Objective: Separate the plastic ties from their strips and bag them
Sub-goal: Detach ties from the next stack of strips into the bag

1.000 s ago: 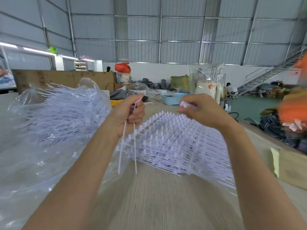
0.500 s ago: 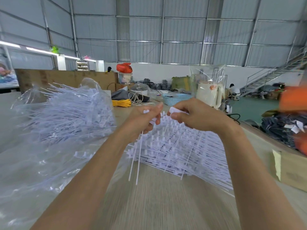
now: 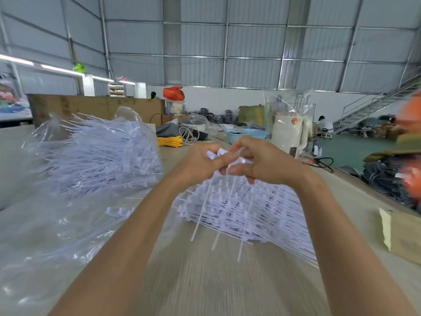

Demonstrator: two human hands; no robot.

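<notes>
We see a pale wooden surface (image 3: 205, 281) in a metal-walled hall | clear bag (image 3: 68, 201) of loose ties (image 3: 98, 156) left; kettle (image 3: 288, 133) and blue basket (image 3: 246, 134) behind | left hand (image 3: 200, 166) and right hand (image 3: 262, 164) meet above the strips (image 3: 250, 208), fingers pinching tie heads; three ties hang down | motion blur hides the exact grip.

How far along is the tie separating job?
Done: the clear plastic bag on the left already holds a big heap of loose white ties. In hand: both hands, left and right, pinch ties above the stack. Left: a thick stack of white tie strips on the table.
</notes>
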